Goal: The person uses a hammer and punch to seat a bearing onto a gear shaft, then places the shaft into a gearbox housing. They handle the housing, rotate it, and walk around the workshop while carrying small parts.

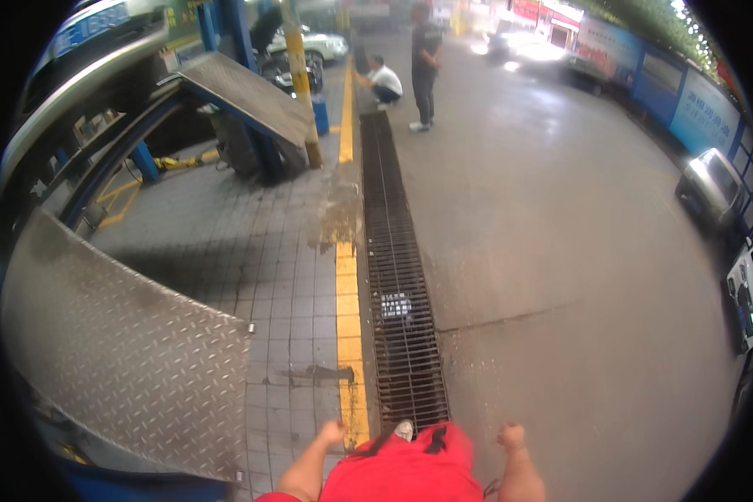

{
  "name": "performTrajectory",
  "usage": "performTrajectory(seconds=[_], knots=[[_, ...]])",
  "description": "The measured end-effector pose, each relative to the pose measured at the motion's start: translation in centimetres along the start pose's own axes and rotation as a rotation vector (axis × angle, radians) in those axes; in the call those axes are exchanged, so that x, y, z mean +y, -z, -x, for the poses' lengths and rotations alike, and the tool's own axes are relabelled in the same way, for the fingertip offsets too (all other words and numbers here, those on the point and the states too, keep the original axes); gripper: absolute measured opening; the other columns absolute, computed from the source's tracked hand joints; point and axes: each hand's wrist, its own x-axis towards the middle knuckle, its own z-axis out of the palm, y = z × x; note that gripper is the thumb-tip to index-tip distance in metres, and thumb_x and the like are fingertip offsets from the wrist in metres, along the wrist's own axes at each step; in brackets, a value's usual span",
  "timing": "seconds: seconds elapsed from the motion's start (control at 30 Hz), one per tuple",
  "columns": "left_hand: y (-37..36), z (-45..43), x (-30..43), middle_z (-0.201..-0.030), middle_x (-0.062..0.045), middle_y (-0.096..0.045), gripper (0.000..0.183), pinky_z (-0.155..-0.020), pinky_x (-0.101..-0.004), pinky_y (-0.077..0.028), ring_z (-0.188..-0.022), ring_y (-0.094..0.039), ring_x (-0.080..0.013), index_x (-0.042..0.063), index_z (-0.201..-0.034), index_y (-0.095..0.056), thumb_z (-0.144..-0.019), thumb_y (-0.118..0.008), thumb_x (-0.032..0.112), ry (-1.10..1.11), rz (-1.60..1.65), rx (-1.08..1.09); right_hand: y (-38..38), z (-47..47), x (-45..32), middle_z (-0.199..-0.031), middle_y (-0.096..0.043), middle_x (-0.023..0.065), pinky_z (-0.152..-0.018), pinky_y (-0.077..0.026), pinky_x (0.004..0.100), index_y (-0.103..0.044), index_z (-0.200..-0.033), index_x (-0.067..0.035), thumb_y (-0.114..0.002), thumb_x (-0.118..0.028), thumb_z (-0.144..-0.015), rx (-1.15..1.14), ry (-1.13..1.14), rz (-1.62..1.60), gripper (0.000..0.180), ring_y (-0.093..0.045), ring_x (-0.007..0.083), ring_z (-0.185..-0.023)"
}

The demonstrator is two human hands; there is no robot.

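Observation:
My left hand (334, 433) hangs beside my red top (405, 470), over the edge of the yellow floor line (348, 326). Its fingers look curled, with nothing visible in them. On the other side, my right hand (511, 434) is held out above the concrete floor (539, 263), also loosely curled with no object showing. Between them a shoe tip (404, 430) rests on the metal drain grate (408, 357), which runs straight ahead. Neither hand touches anything that I can see.
At left, a diamond-plate ramp (144, 351) and a tilted ramp plate (245, 94) belong to vehicle lifts. A yellow post (301, 81) stands beyond. Ahead, one person crouches (386, 81) and another stands (425, 69). Vehicles include a lit car (533, 53) and a vehicle at right (712, 185).

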Motion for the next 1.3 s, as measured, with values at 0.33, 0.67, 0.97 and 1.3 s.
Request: performTrajectory(seconds=[0.33,0.67,0.97,1.3], knots=[[16.7,-30.1,31.0,-0.118,-0.016,-0.079,0.039,-0.097,-0.0399,-0.057,-0.113,-0.075,-0.0310,0.005,-0.124,-0.075,-0.100,-0.072,0.036,-0.022,0.355,0.243,2.2,-29.5,-16.5,-0.102,-0.074,0.0138,-0.069,-0.061,0.0379,-0.069,-0.122,0.002,-0.065,-0.015,-0.100,0.032,-0.384,-0.167,0.028,-0.070,0.0229,-0.079],[14.2,-41.9,32.8,-0.090,-0.011,-0.080,0.033,-0.072,-0.0366,-0.059,-0.076,-0.075,-0.0207,0.007,-0.112,-0.081,-0.095,-0.071,0.034,0.618,0.380,-0.030,-16.3,-49.6,-76.8,-0.102,-0.076,0.0163,-0.075,-0.063,0.0383,-0.065,-0.129,0.008,-0.068,-0.019,-0.102,-0.341,0.300,0.030,0.038,-0.074,0.0250,-0.090],[25.2,-70.8,44.1,-0.106,-0.014,-0.080,0.035,-0.085,-0.0452,-0.059,-0.096,-0.076,-0.0302,0.009,-0.107,-0.080,-0.100,-0.058,0.035,0.366,0.322,0.049,-44.0,-53.4,-107.7,-0.105,-0.072,0.0128,-0.071,-0.064,0.0399,-0.066,-0.126,0.000,-0.064,-0.017,-0.106,-0.541,0.319,0.129,0.026,-0.071,0.0250,-0.085],[68.8,-107.5,60.9,-0.094,-0.009,-0.080,0.037,-0.056,-0.0330,-0.056,-0.062,-0.070,-0.0131,0.002,-0.115,-0.077,-0.108,-0.066,0.036,0.291,0.804,0.365,-58.9,-65.2,-138.9,-0.114,-0.069,0.0144,-0.075,-0.064,0.0416,-0.063,-0.129,-0.001,-0.061,-0.012,-0.105,-0.416,0.269,-0.107,0.027,-0.070,0.0268,-0.088]])
